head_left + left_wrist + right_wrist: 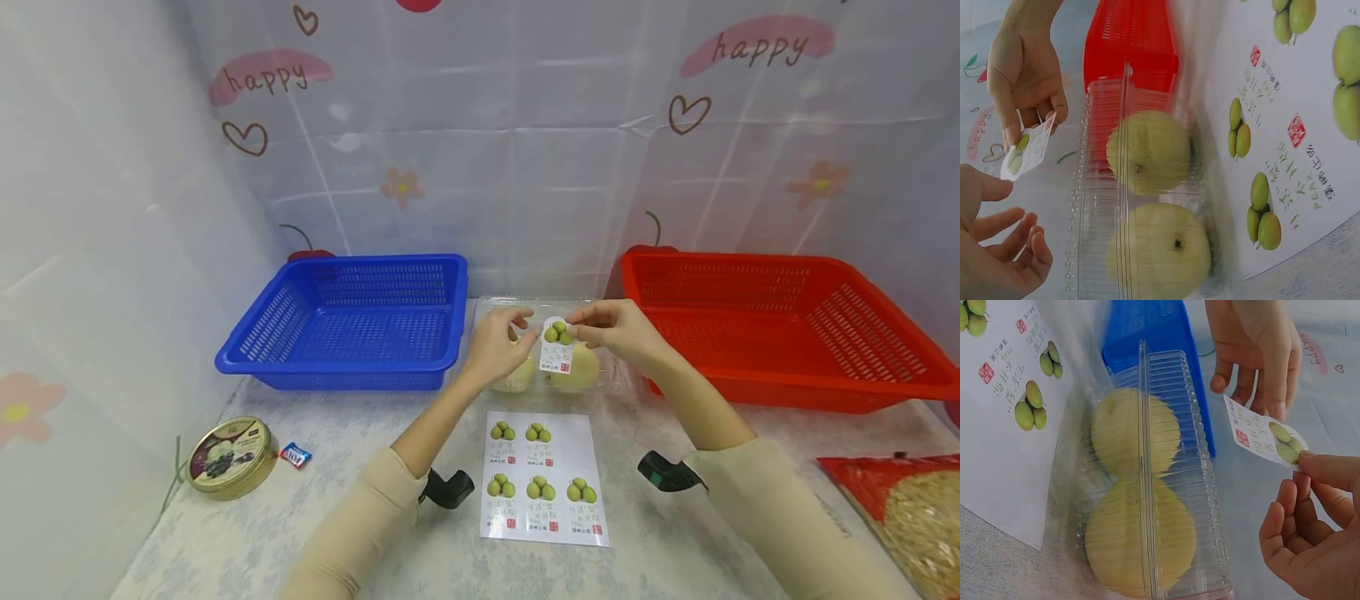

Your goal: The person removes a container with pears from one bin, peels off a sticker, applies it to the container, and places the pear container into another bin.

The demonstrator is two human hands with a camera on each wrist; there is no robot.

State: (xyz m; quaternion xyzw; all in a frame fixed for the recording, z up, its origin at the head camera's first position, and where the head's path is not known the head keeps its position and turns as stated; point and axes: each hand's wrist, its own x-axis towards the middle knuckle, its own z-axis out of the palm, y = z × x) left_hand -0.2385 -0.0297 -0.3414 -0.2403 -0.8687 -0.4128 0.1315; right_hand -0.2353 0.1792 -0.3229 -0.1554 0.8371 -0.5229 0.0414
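Note:
My right hand (pixel 618 333) pinches a white label sticker (pixel 556 358) by its rounded end, between thumb and fingers. Three green pears and some writing are printed on it. Across from it, my left hand (pixel 498 343) has its fingers loosely bent and apart, with the thumb close to the label's edge; whether it touches cannot be told. Behind and below the hands stands a clear plastic box (pixel 1094 244), its lid down, with two pale yellow-green pears (pixel 1150 150) inside. Nearer me lies a sheet of matching labels (pixel 558 417), with a bare spot at its upper right.
A blue basket (pixel 341 367) stands to the left of the box and a red basket (pixel 795 383) to its right. At left are a round gold tin (pixel 232 458) and a small blue wrapped candy (pixel 296 455). A red-edged bag (pixel 922 508) lies at far right.

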